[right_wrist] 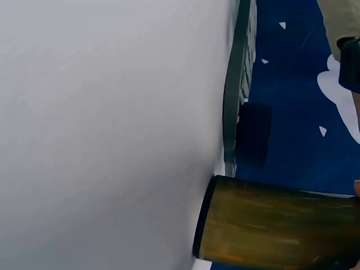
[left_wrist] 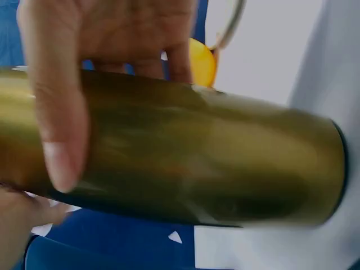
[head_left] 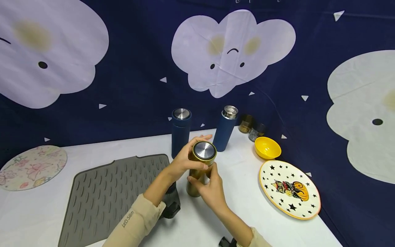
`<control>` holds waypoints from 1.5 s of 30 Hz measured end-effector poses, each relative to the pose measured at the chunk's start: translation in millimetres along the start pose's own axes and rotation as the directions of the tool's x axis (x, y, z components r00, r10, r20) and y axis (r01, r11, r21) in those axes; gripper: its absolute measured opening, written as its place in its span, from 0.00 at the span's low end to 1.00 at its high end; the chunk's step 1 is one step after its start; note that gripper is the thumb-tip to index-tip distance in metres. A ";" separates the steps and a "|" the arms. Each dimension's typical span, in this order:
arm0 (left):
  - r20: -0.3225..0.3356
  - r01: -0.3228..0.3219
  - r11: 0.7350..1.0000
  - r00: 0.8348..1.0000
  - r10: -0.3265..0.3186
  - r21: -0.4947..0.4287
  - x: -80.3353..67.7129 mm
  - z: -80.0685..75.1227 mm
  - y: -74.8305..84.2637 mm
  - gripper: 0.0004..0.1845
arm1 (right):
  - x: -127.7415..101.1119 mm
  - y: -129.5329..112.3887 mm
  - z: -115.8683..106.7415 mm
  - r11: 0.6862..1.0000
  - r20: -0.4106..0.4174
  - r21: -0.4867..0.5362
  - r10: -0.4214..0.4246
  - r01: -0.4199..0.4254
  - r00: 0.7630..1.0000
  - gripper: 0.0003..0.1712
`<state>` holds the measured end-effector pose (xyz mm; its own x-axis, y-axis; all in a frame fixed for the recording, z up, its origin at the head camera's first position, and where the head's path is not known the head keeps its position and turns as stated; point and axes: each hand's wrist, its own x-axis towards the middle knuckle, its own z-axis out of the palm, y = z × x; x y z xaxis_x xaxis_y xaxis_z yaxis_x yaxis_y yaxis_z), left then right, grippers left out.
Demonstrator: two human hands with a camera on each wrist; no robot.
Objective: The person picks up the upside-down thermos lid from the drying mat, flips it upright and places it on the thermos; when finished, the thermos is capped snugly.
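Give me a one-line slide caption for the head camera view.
Both hands, left hand and right hand, grip a gold flask standing on the white table.

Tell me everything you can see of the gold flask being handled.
The gold flask is a slim metallic cylinder with a dark base ring and a gold cap topped by a silver disc. It stands upright on the white table, cap on. The left hand grips near the cap; the right hand holds the body.

Navy cloud-print backdrop (head_left: pixel 139 68) hangs behind a white table (head_left: pixel 37 212).
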<state>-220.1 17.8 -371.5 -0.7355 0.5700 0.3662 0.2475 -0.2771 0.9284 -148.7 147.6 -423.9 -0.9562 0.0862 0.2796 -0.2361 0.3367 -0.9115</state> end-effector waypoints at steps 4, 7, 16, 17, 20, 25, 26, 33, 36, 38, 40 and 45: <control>-0.030 -0.040 0.993 0.999 0.043 0.108 -5.6 2.9 0.1 0.46 | -1.0 0.5 0.1 1.000 -0.004 -0.009 -0.007 0.007 1.000 0.34; -0.141 -0.077 0.979 0.984 0.105 0.190 -6.9 12.9 -1.4 0.54 | -2.1 1.1 -0.1 0.999 -0.013 -0.031 -0.032 0.032 0.999 0.33; -0.039 -0.125 0.975 0.990 0.134 0.183 -3.3 6.3 1.5 0.38 | -2.1 2.0 0.3 0.999 -0.006 -0.005 -0.032 0.032 0.999 0.35; -0.059 -0.137 0.960 0.986 0.155 0.244 -3.5 6.3 1.8 0.42 | -1.6 1.9 0.3 0.999 -0.002 -0.005 -0.036 0.036 0.999 0.34; -0.172 -0.109 0.894 0.964 0.201 0.434 -5.4 12.9 1.4 0.54 | -1.3 1.4 0.3 0.999 -0.019 -0.014 -0.045 0.044 0.999 0.30; -0.164 -0.088 0.942 0.975 0.148 0.323 -6.9 16.2 -1.7 0.42 | -5.9 2.2 2.0 0.999 -0.036 -0.010 -0.038 0.038 0.999 0.32; -0.122 -0.101 0.962 0.983 0.136 0.253 -6.4 13.8 -2.4 0.39 | -6.7 2.2 2.4 0.999 -0.035 -0.010 -0.031 0.031 0.999 0.33; -0.098 -0.081 0.984 0.990 0.097 0.159 -7.1 8.0 -4.4 0.47 | -4.1 2.4 2.8 0.998 -0.047 -0.021 -0.062 0.061 0.997 0.32; -0.187 -0.045 0.972 0.978 0.089 0.230 -7.4 11.2 -6.4 0.43 | -3.6 2.1 2.9 0.998 -0.052 -0.023 -0.062 0.060 0.997 0.30; -0.146 -0.041 0.984 0.987 0.067 0.173 -6.9 8.9 -7.1 0.38 | -4.0 2.0 3.4 0.999 -0.051 -0.016 -0.044 0.043 0.998 0.30; -0.058 -0.054 0.996 0.997 0.058 0.077 -7.2 4.3 -6.8 0.38 | -4.3 1.9 3.7 1.000 -0.039 -0.006 -0.022 0.022 0.999 0.32; -0.026 -0.098 0.995 0.995 0.099 0.029 -10.5 4.4 -8.0 0.57 | -4.3 2.0 3.8 1.000 -0.022 0.008 -0.027 0.028 0.999 0.35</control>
<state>-211.6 17.5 -382.4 -0.7234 0.5198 0.4545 0.3369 -0.3088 0.8894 -145.8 144.4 -428.1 -0.9455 0.0971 0.3109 -0.2638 0.3316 -0.9058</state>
